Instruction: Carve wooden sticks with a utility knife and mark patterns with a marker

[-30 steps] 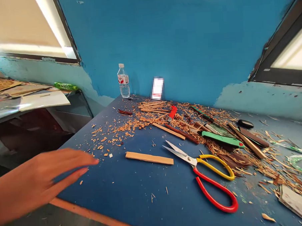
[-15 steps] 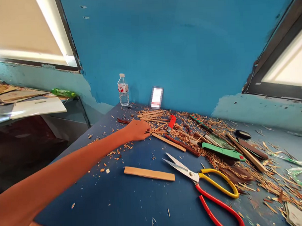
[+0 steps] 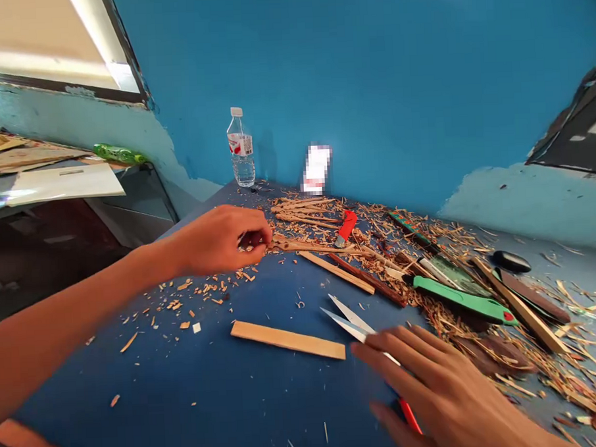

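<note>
My left hand [image 3: 224, 240] is closed, thumb and fingers curled round the near end of a thin carved wooden stick [image 3: 319, 246], which points right across the shavings. My right hand [image 3: 433, 382] hovers over the scissors [image 3: 346, 317], fingers apart and slightly blurred. It hides most of their yellow and red handles; the blades show, a little open. Between the hands lies a flat wooden strip [image 3: 288, 340]. A second light strip [image 3: 337, 272] and a dark reddish stick [image 3: 367, 278] lie beyond it.
A green-handled knife [image 3: 462, 300], a red-handled cutter [image 3: 346, 228] and a black oval object [image 3: 512, 261] lie among wood shavings. A water bottle [image 3: 242, 150] and a bright blurred screen [image 3: 317, 170] stand by the blue wall. At left is another table holding a white board [image 3: 69, 183].
My left hand has drawn back leftward from the pile with the carved stick. My right hand has come into view over the scissors. The view has shifted slightly.
</note>
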Demonstrator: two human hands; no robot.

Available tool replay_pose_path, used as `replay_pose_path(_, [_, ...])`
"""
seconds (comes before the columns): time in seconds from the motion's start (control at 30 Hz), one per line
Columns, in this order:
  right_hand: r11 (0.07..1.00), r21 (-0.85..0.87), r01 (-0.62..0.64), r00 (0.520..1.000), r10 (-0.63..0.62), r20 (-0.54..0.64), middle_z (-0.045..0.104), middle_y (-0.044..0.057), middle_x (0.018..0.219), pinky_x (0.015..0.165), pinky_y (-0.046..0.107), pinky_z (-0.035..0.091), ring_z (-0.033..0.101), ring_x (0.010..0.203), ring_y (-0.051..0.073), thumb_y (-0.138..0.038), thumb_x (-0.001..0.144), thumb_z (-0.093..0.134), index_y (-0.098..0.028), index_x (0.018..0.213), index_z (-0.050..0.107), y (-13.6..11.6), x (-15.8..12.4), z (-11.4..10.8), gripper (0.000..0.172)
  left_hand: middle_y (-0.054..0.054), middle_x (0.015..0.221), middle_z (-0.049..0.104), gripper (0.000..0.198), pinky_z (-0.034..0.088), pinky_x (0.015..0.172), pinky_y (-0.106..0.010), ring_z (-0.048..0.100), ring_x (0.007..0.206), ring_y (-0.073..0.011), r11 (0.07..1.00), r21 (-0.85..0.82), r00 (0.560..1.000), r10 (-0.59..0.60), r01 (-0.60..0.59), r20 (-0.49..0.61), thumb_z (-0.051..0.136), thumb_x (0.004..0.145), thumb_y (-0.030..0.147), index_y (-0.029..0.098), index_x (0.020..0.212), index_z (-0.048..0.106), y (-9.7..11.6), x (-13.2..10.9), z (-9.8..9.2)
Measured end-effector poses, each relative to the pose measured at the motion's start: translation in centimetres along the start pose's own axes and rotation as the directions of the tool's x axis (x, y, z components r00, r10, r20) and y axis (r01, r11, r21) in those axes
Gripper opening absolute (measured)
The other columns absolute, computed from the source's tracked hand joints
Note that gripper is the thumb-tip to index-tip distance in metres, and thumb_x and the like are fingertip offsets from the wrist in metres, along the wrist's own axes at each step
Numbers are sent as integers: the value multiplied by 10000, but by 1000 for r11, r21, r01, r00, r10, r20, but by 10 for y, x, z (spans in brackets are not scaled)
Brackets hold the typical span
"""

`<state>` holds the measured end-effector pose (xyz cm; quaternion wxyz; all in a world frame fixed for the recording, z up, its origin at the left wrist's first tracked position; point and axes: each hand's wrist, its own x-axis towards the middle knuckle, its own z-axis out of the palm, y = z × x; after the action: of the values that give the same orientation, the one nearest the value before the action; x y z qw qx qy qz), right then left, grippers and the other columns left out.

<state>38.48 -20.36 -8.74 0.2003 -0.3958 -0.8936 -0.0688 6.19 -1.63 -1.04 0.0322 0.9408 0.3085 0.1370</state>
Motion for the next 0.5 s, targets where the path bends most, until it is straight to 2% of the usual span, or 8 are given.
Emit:
replay_pose_path(0.07, [994, 35, -100, 987, 95, 126, 717, 88, 1125, 811, 415, 535, 671, 964, 265, -352, 1016, 541, -180, 1282, 631, -6, 24, 13, 329, -20, 928, 701, 174, 449, 710, -267, 625, 765, -127, 997, -30, 997, 71, -71, -8, 527, 1004, 234, 203, 1016, 697, 15, -29, 4])
replay_pose_path(0.1, [988, 64, -142, 973, 127, 193, 713, 76, 1077, 812, 423, 519, 662, 942, 264, -330, 1012, 550, -190, 1205, 654, -9, 33, 18, 261, -29, 957, 701, 186, 452, 731, -282, 633, 804, -140, 993, -19, 993, 112, -113, -31, 504, 1027, 209, 199, 1049, 688, 23, -43, 9])
replay_pose_path(0.17, [975, 122, -186, 951, 147, 273, 688, 36, 942, 782, 407, 480, 627, 843, 232, -265, 1016, 528, -215, 999, 659, -17, 41, 27, 141, -32, 959, 708, 149, 461, 795, -324, 640, 857, -172, 962, 126, 960, 255, -241, -113, 554, 1008, 127, 182, 1087, 667, 42, -70, 21])
replay_pose_path(0.27, [966, 159, -202, 954, 158, 256, 642, -6, 811, 719, 365, 428, 568, 730, 190, -204, 986, 547, -229, 834, 593, -30, 29, 32, 161, -31, 935, 722, 196, 465, 835, -352, 653, 861, -184, 951, 174, 941, 285, -254, -183, 554, 985, 49, 153, 1107, 668, 67, -99, 37])
replay_pose_path(0.33, [970, 159, -183, 967, 148, 209, 636, -24, 775, 692, 344, 424, 570, 704, 176, -243, 947, 626, -232, 812, 583, -38, 14, 28, 143, -20, 944, 739, 216, 460, 888, -362, 674, 879, -184, 951, 159, 936, 293, -264, -196, 525, 997, 46, 162, 1089, 682, 78, -108, 42])
replay_pose_path(0.4, [979, 139, -152, 973, 124, 195, 650, -30, 759, 678, 332, 446, 596, 690, 173, -326, 966, 640, -234, 869, 615, -44, 3, 19, 136, -17, 988, 756, 255, 460, 916, -365, 691, 905, -186, 941, 142, 925, 329, -306, -192, 485, 1006, 46, 176, 1082, 690, 84, -107, 44])
replay_pose_path(0.5, [995, 85, -48, 991, 37, 132, 706, 3, 796, 649, 318, 486, 646, 687, 177, -424, 1094, 419, -194, 1142, 644, -51, -3, -2, 325, -42, 1056, 751, 301, 484, 852, -359, 694, 924, -198, 928, 109, 919, 369, -356, -141, 429, 992, 21, 180, 1073, 671, 84, -94, 47])
